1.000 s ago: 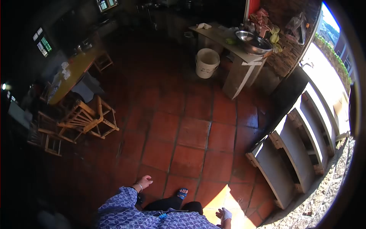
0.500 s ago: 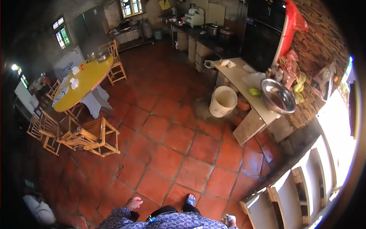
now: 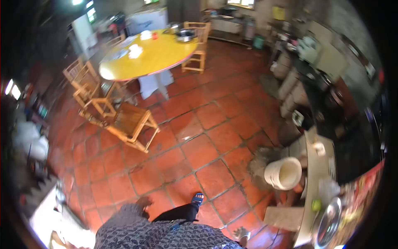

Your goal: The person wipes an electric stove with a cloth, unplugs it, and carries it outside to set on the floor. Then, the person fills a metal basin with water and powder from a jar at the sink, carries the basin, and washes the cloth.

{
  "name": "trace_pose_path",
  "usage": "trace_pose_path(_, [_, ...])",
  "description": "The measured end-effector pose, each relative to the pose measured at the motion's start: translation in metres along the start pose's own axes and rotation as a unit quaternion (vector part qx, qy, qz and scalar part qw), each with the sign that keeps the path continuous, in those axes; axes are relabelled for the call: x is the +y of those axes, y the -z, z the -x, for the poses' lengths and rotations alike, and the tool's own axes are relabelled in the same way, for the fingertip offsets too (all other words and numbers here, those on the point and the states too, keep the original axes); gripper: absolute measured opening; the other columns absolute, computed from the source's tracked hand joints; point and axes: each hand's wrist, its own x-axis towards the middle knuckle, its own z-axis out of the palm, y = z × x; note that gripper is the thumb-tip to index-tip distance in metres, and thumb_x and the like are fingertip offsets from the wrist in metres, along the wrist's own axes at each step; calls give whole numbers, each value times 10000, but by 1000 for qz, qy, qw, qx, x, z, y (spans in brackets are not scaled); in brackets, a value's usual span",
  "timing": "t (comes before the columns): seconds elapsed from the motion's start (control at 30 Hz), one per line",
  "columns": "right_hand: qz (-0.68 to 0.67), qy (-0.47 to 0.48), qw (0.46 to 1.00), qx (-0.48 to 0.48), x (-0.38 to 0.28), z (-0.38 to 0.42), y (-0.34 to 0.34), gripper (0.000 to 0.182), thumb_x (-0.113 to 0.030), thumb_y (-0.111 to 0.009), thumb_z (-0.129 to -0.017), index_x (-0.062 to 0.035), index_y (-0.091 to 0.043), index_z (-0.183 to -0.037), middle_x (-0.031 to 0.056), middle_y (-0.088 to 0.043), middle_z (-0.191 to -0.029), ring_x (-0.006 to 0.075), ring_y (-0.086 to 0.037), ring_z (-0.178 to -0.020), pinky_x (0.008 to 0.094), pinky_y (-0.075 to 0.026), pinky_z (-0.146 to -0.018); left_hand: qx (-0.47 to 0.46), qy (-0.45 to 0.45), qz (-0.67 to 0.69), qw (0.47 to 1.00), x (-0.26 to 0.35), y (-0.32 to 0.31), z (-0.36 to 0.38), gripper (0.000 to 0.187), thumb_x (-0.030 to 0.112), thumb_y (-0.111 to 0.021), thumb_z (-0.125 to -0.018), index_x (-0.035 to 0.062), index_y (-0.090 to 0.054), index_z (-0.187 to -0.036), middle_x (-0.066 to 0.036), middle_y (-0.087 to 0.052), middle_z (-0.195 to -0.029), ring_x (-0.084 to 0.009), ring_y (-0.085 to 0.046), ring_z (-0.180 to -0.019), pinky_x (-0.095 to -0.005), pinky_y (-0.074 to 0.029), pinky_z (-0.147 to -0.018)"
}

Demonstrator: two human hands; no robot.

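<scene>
My left hand hangs at the lower centre in front of the patterned sleeve, dark and smeared by motion, so its fingers are not clear. My right hand is low and right of the patterned shirt, its fingers apart over the tiles, with nothing visible in it. Below, a foot in a blue sandal stands on the red tiled floor. Neither hand touches any object in view.
A yellow round table with pots and white items stands at the upper left, bamboo chairs around it. To the right are a white bucket, a narrow table with a metal basin, and a dark counter.
The view has turned left: the yellow table appears nearer the middle, and the bucket and narrow table lie further right. The sandalled foot appears slightly higher and further left. Both hands remain low.
</scene>
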Motion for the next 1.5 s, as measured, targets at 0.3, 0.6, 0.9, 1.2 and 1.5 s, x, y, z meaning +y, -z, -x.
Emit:
trace_pose_path(0.3, [-516,-244,821,0,61,-195,277,316,-399,-499,-803,-185,-583,-1020,52,-528,-1127,217,-496,-1064,398,-489,-753,116,73,-39,990,383,87,-147,408,383,-578,-761,165,-585,-1106,-133,-633,-962,-279,-605,-871,-378,-479,-745])
trace_pose_path(0.6, [-353,-181,915,73,200,-324,465,299,-356,-516,-796,-147,-577,-1001,58,-516,-1109,228,-485,-1049,385,-490,-743,143,161,-141,966,320,75,-264,365,263,-533,-744,125,-602,-1074,-156,-623,-1003,-306,-595,-934,-401,-457,-813])
trace_pose_path(0.9, [44,-97,992,67,335,-446,566,283,-313,-533,-790,-109,-571,-982,65,-504,-1091,240,-474,-1035,371,-490,-732,130,310,68,939,429,122,-315,359,271,-548,-713,115,-623,-1027,-168,-631,-960,-291,-609,-906,-416,-466,-790])
trace_pose_path(1.2, [501,11,861,79,422,-589,434,269,-270,-550,-783,-70,-565,-963,71,-491,-1073,251,-463,-1021,357,-491,-722,198,108,-17,974,595,262,-549,382,362,-552,-807,151,-585,-1123,-161,-609,-1037,-292,-576,-979,-365,-450,-839])
trace_pose_path(1.5, [189,89,964,-166,368,-623,780,264,-279,-480,-808,-146,-577,-1013,74,-508,-1098,252,-451,-1083,479,-424,-844,291,69,51,953,646,306,-603,376,343,-503,-807,110,-586,-1090,-136,-611,-1043,-312,-576,-964,-386,-452,-827])
